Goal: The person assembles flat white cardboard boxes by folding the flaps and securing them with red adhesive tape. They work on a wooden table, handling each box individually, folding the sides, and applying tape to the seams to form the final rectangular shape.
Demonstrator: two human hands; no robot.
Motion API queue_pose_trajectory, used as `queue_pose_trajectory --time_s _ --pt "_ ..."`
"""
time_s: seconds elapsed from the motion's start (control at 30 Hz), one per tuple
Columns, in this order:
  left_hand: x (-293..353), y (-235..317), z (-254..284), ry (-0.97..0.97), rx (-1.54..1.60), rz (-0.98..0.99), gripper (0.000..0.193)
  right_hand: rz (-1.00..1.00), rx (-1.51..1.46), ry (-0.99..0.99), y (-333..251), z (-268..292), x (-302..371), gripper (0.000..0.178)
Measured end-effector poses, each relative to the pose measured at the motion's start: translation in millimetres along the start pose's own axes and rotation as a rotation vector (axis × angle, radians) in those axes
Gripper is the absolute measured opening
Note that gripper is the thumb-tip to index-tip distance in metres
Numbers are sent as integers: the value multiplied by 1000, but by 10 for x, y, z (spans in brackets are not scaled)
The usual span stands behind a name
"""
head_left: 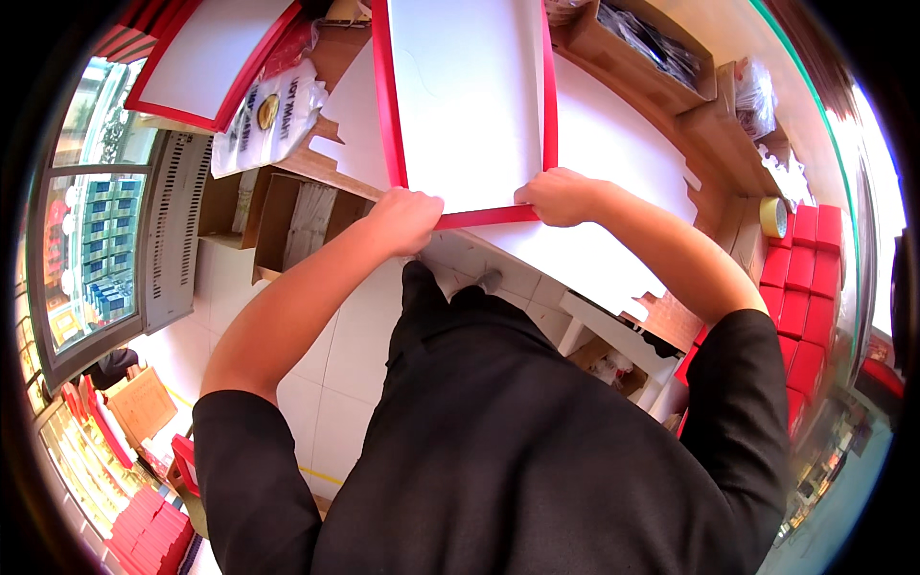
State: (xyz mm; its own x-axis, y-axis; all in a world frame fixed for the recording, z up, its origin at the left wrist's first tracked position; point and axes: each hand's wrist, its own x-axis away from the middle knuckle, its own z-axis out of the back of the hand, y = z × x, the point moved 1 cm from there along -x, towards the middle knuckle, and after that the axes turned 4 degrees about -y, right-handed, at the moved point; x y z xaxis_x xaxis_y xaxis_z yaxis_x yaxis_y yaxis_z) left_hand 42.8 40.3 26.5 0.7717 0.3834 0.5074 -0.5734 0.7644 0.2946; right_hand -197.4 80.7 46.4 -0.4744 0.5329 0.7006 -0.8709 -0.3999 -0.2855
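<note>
A large shallow box piece (470,105), white inside with a red border, lies on the table in front of me, its length running away from me. My left hand (406,219) is closed on its near left corner. At the near right corner my right hand (560,196) grips the edge, fingers curled over the red rim. Between the two hands the red near edge shows. White sheet material (623,144) with notched ends spreads under and to the right of the piece.
Another red-bordered white piece (206,57) rests at the far left, beside a printed plastic bag (268,120). Open cardboard boxes (307,216) stand below it. Stacked red boxes (805,287) and a tape roll (772,218) are on the right. A carton of plastic-wrapped items (642,48) sits at the back.
</note>
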Motion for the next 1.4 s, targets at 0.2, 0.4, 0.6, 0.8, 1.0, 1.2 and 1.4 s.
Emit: queue_pose_trajectory --time_s 0.2,0.4,0.6,0.8,1.0,1.2,1.4 --pt "-91 -54 -303 315 -82 -34 9 46 122 440 112 -415 -87 18" --pt "-47 -26 -319 280 -166 29 15 -133 114 370 -42 -400 -20 12" --pt "58 -4 -470 420 -240 -145 18 2 196 492 -17 -613 57 8" --pt "-15 1 -338 382 -100 -48 16 -101 163 487 -44 -514 57 5" --pt "-472 554 -368 365 -51 -65 16 51 -170 834 -338 -869 -233 10" --pt "-200 273 -259 600 -268 -393 18 82 -241 866 -242 -955 -318 15" --pt "-286 46 -270 514 -301 -540 10 68 -292 847 -248 -901 -286 7"
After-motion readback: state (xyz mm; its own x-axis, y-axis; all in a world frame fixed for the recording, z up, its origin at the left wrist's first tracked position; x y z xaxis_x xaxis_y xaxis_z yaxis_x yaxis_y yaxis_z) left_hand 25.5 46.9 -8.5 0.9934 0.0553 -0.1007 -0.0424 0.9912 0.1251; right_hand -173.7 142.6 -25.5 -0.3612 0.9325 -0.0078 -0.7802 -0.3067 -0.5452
